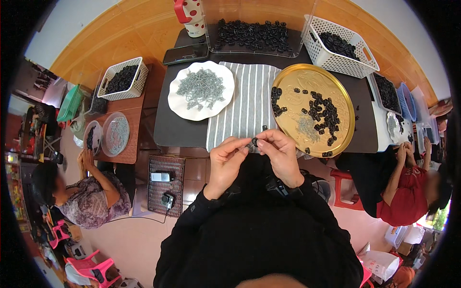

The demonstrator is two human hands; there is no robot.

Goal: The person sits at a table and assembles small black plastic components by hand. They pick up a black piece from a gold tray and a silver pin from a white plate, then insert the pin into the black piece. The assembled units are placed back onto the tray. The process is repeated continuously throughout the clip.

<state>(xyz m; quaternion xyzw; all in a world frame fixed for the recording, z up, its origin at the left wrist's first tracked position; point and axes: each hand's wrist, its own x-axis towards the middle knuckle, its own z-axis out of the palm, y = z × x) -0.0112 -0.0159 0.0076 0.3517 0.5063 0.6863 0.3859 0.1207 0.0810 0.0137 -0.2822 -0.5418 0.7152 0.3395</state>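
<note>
Both hands meet over the near edge of a grey-and-white striped cloth [245, 103]. My right hand [283, 156] pinches a small black plastic part [255, 142] between thumb and fingertips. The closed fingertips of my left hand [227, 161] meet that part from the other side; a tiny piece seems to be between them, too small to make out. To the right lies a round gold tray [297, 77] with loose black plastic parts [324, 113] and a small heap of silvery metal pieces [307, 126]. A white scalloped plate [176, 106] at left bears a pile of metal pieces [201, 89].
At the back stand a clear bin [249, 52] of black parts, a white basket [331, 60], a dotted tumbler [193, 21] and a phone [186, 54]. People work at side tables, one on the left [96, 197], another on the right [408, 197]. A wicker stand [165, 192] holds small devices.
</note>
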